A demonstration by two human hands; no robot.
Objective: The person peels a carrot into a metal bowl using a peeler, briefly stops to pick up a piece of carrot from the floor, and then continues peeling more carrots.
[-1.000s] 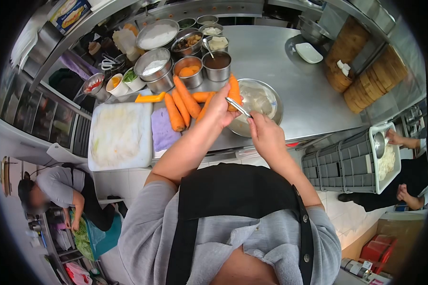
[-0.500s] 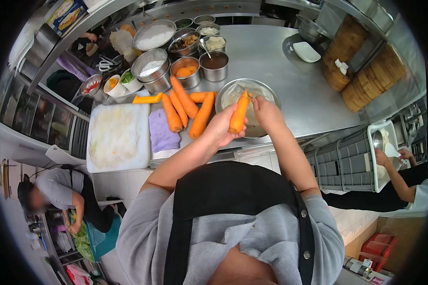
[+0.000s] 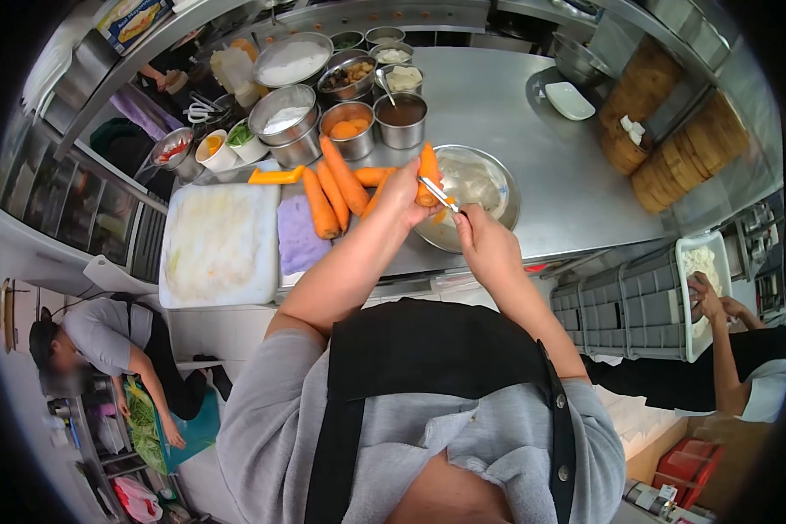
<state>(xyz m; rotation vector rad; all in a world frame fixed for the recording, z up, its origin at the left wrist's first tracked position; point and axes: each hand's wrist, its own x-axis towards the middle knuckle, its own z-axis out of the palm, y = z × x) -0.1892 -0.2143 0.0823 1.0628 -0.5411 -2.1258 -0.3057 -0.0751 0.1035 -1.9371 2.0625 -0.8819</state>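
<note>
My left hand (image 3: 399,197) is closed around a carrot (image 3: 428,166), which stands roughly upright at the left rim of a steel bowl (image 3: 513,210). In my right hand (image 3: 489,244) is a metal peeler (image 3: 437,193), its blade end against the lower part of that carrot. Bits of orange peel show beside the blade. Pale cloudy contents lie inside the bowl. More carrots (image 3: 344,178) rest on the counter left of my left hand, one partly hidden by my forearm.
A white cutting board (image 3: 220,247) and purple cloth (image 3: 300,236) lie left. Behind are steel containers (image 3: 401,120), an orange-handled tool (image 3: 276,175) and cups. Bamboo steamers (image 3: 682,153) and a white dish (image 3: 570,101) stand right. Other people work at the far left, far right and upper left.
My left hand and the carrot have moved left, and the carrot's orientation has changed. My right hand has moved down, bringing the peeler into clear view. The co-workers' hands have shifted.
</note>
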